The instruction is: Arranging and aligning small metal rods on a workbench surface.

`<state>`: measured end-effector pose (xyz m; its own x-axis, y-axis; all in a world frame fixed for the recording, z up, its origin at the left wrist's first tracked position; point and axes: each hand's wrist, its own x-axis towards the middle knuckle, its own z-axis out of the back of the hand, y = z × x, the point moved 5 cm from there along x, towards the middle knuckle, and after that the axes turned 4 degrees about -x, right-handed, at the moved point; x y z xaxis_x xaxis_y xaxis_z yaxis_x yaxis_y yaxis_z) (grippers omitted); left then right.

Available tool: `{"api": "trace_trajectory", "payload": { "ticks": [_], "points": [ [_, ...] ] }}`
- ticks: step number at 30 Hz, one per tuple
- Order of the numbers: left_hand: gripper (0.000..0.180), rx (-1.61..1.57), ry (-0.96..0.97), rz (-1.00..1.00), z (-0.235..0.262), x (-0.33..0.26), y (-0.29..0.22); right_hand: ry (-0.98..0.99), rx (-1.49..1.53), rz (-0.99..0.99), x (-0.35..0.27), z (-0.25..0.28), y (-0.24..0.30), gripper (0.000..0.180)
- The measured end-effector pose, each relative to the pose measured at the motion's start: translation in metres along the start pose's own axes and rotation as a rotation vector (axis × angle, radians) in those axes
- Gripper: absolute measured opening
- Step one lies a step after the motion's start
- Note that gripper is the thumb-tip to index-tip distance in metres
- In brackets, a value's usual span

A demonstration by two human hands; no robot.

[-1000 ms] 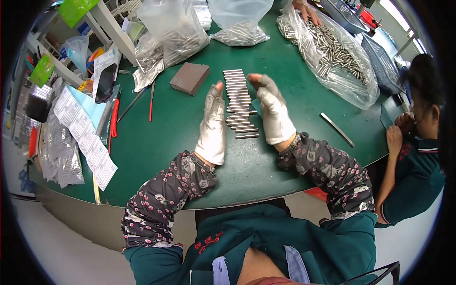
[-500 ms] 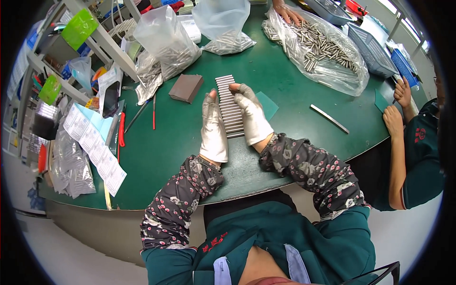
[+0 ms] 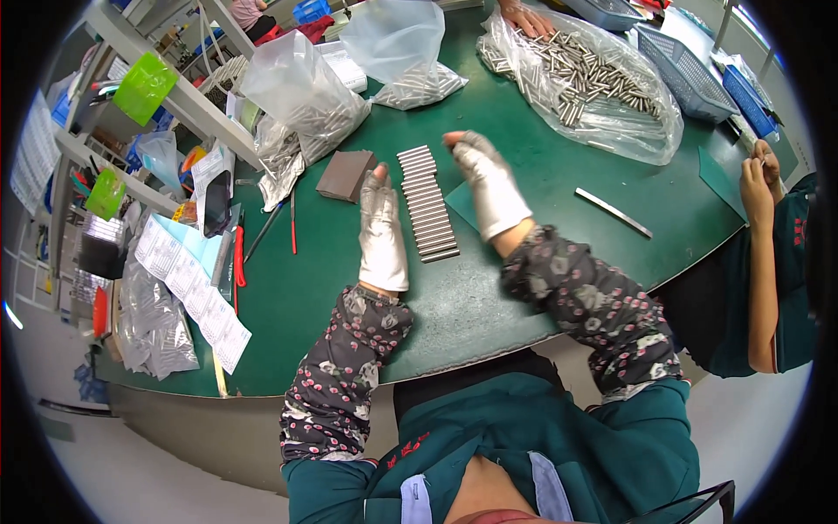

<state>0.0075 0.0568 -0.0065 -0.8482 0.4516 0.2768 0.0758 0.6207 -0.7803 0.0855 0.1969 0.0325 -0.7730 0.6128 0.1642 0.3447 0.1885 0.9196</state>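
A neat row of short silver metal pins (image 3: 430,210) lies side by side on the green tabletop. My left hand (image 3: 382,231), in a pale fingerless glove, rests on edge along the row's left side, fingers stretched out and holding nothing. To the right of the row, my right hand (image 3: 492,185), gloved the same way, is raised apart from it with fingers extended; nothing shows in it. Partly under that hand is a small green sheet (image 3: 461,203). A brown block (image 3: 346,176) sits just beyond my left fingertips.
At the far right lies an open plastic bag of loose pins (image 3: 602,83), with another person's hand (image 3: 526,20) at it. A metal bar (image 3: 613,212) is on the right. Filled bags (image 3: 323,118) stand at the back left. A co-worker's hands (image 3: 761,179) are far right.
Both hands have come away from the pin row: the right has moved off to the right, the left slightly left. The row is now uncovered. The view has shifted a little.
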Motion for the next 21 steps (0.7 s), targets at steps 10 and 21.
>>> {"api": "trace_trajectory", "payload": {
  "ticks": [10, 21],
  "points": [
    [0.027, 1.45, 0.549, -0.468, -0.066, -0.044, -0.044, 0.315, -1.394, 0.614, -0.037, 0.055, 0.049, 0.022],
    [0.03, 1.529, 0.625, -0.433, -0.067, -0.047, -0.033, 0.529, -1.586, 0.472, -0.061, 0.037, 0.043, 0.022]
  ]
}}
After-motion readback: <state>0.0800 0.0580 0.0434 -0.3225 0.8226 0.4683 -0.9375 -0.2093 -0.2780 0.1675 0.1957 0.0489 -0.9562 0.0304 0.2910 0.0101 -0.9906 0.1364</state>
